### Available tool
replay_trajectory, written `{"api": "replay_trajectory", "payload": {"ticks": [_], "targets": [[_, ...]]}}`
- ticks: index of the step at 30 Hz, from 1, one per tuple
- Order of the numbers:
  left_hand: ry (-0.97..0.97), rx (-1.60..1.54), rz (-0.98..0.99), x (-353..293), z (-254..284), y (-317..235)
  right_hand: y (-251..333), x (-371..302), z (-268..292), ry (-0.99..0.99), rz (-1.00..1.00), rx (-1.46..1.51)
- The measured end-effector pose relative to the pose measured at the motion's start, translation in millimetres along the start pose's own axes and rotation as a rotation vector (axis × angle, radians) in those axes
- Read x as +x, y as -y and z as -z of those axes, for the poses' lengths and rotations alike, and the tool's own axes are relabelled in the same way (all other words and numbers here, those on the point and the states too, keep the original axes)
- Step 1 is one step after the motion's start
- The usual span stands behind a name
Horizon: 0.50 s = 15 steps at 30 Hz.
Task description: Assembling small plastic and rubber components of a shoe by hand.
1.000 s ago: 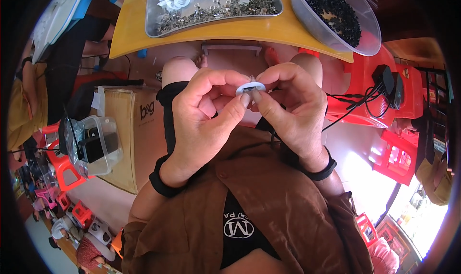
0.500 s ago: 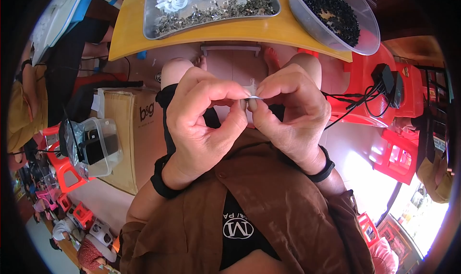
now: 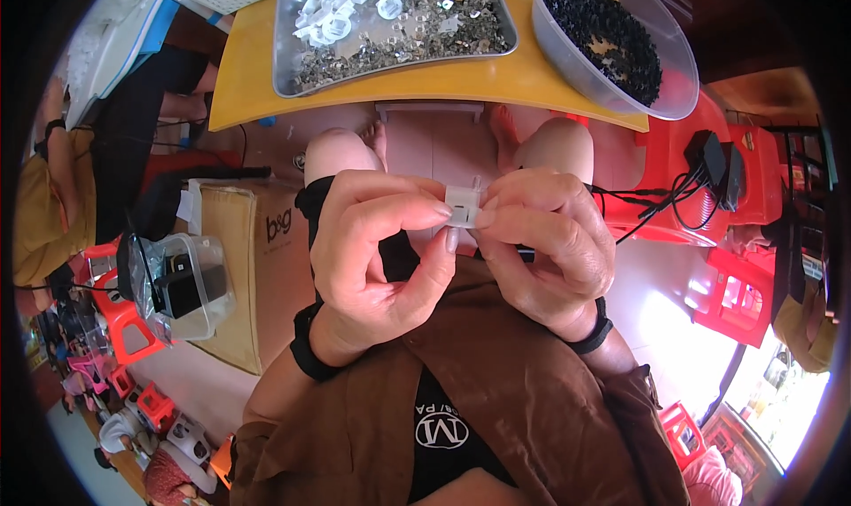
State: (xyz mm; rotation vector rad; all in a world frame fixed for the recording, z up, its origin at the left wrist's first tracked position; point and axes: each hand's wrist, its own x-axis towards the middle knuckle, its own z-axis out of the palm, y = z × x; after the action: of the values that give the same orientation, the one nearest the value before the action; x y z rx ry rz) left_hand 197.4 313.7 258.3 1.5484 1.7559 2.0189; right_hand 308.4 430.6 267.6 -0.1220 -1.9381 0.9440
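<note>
Right, the small white plastic piece (image 3: 462,203) sits just above the middle of the view, pinched between both hands. The left hand (image 3: 383,249) is clamped on it, forefinger on its face and thumb at its lower edge; the right hand (image 3: 551,235) grips the opposite edge at three o'clock, though which fingers press behind is hidden. A dark slot shows on the face (its depth is impossible to judge), and the piece's back cannot be seen. At twelve o'clock, on a yellow table (image 3: 425,87), a metal tray (image 3: 284,54) holds white plastic parts (image 3: 330,18) and tiny metallic bits too jumbled to tell apart; the upper frame edge cuts it off. Likewise cropped, a clear bowl (image 3: 678,85) of black bits (image 3: 645,58) stands at one o'clock. Toward nine, a clear tub (image 3: 215,304) partly covers a cardboard carton (image 3: 244,275).
</note>
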Motion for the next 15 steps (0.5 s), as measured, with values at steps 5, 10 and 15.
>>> {"api": "replay_trajectory", "payload": {"ticks": [5, 10, 15], "targets": [[-0.006, 0.008, 0.000, 1.9, -0.6, -1.5, 2.5, 0.1, -1.1, -0.018, 0.022, -0.047], [0.038, 0.144, -0.061, 2.4, 6.6, -2.0, 4.3, 1.7, -0.6, 0.027, -0.026, -0.030], [0.123, 0.229, 0.135, 0.5, 11.7, -5.4, 6.0, 3.6, 0.1, 0.141, -0.223, 0.019]]}}
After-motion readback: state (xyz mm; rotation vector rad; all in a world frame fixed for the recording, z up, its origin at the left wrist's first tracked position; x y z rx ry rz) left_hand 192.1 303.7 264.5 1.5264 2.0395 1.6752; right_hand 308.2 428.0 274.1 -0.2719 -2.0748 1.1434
